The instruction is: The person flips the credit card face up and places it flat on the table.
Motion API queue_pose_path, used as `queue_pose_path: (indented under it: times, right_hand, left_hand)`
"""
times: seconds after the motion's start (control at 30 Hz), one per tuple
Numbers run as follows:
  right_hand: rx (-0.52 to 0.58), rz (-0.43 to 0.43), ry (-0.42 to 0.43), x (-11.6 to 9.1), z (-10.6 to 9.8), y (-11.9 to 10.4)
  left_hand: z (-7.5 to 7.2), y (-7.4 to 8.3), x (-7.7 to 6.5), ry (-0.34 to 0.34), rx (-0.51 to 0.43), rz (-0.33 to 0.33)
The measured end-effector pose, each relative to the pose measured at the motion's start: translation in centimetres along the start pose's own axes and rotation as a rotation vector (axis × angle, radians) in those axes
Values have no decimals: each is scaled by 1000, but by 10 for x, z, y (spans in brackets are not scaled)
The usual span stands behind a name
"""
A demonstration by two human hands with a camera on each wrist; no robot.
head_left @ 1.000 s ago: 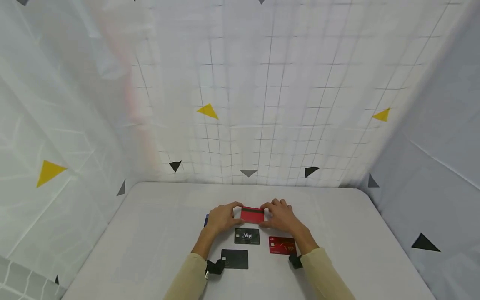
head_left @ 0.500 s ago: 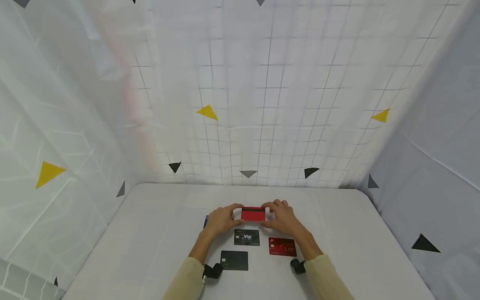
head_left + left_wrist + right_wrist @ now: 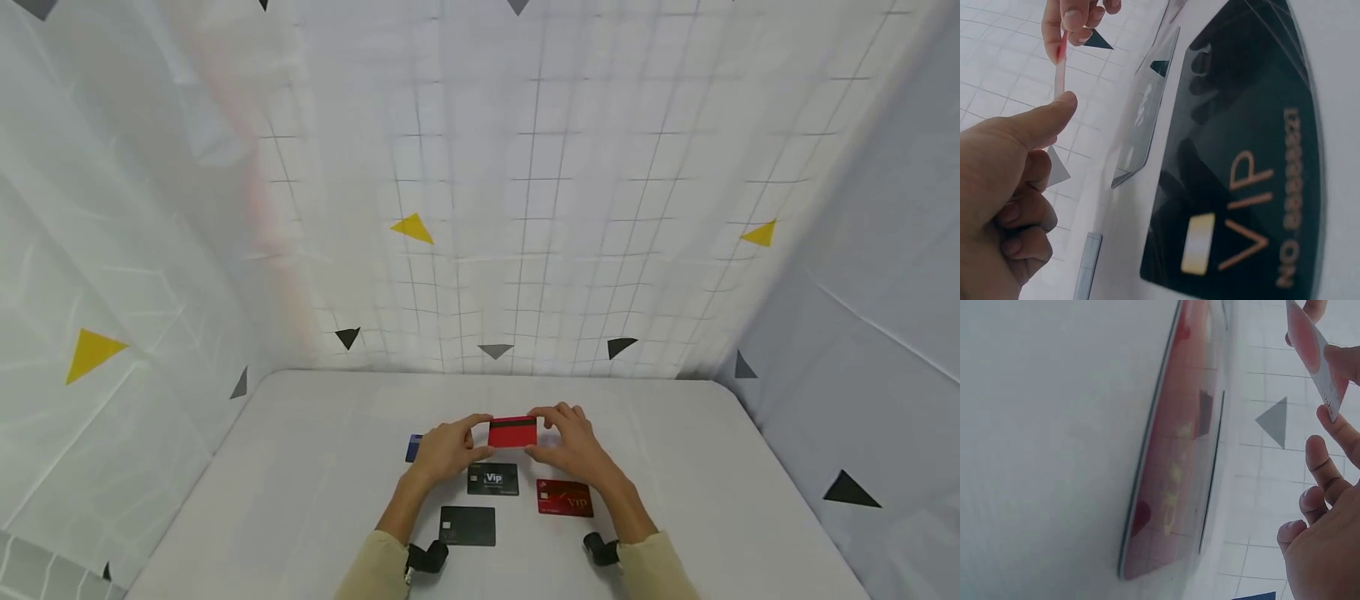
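Note:
A red card [image 3: 513, 432] with a dark stripe is held between both hands, off the white table. My left hand [image 3: 442, 450] pinches its left end with thumb and index finger; my right hand [image 3: 573, 446] pinches the right end the same way. In the left wrist view the card [image 3: 1060, 75] appears nearly edge-on. A dark card [image 3: 492, 489] marked "Vip" lies just below the hands. Nearer lies another dark VIP card [image 3: 467, 527], and a red VIP card [image 3: 564, 498] lies by the right forearm. A blue card [image 3: 412, 448] is partly hidden behind the left hand.
The white table [image 3: 322, 475] has its far edge close to a gridded white curtain [image 3: 495, 275] with triangle marks. White sheets hang at both sides. A black wrist camera [image 3: 429, 557] sits on the left wrist, another [image 3: 600, 549] on the right.
Both hands have shifted slightly right with the red card and lifted it a little. More of the blue card shows beside the left hand. The cards on the table have stayed put.

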State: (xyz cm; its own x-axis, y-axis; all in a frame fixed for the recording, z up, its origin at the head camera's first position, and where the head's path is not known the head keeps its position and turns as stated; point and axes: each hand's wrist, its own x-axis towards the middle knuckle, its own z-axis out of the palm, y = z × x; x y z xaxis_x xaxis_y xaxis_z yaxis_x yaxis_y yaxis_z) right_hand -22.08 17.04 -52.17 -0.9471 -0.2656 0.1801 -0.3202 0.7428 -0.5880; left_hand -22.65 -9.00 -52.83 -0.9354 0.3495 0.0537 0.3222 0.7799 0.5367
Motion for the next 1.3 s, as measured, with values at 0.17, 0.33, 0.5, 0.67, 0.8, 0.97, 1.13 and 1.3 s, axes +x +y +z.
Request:
queue_pose_path:
  times: [0.17, 0.33, 0.5, 0.67, 0.8, 0.97, 1.13, 1.3]
  right_hand:
    - [96, 11, 2, -2, 2, -3]
    - [171, 21, 1, -5, 1, -6]
    - [223, -22, 4, -7, -3, -8]
    - [253, -23, 16, -8, -5, -12]
    - [282, -21, 13, -9, -5, -15]
    - [304, -31, 3, -9, -5, -18]
    - [330, -44, -16, -9, -3, -19]
    - [359, -68, -25, -8, -1, -20]
  left_hand:
    - [0, 0, -3, 20, -13, -7]
    - [2, 2, -5, 36, -44, 8]
    - [3, 5, -6, 42, -77, 19]
    - [1, 7, -7, 43, -81, 29]
    - [2, 8, -9, 26, -95, 19]
    - [3, 9, -9, 11, -120, 7]
    - [5, 9, -8, -6, -128, 19]
    - [4, 8, -7, -11, -129, 24]
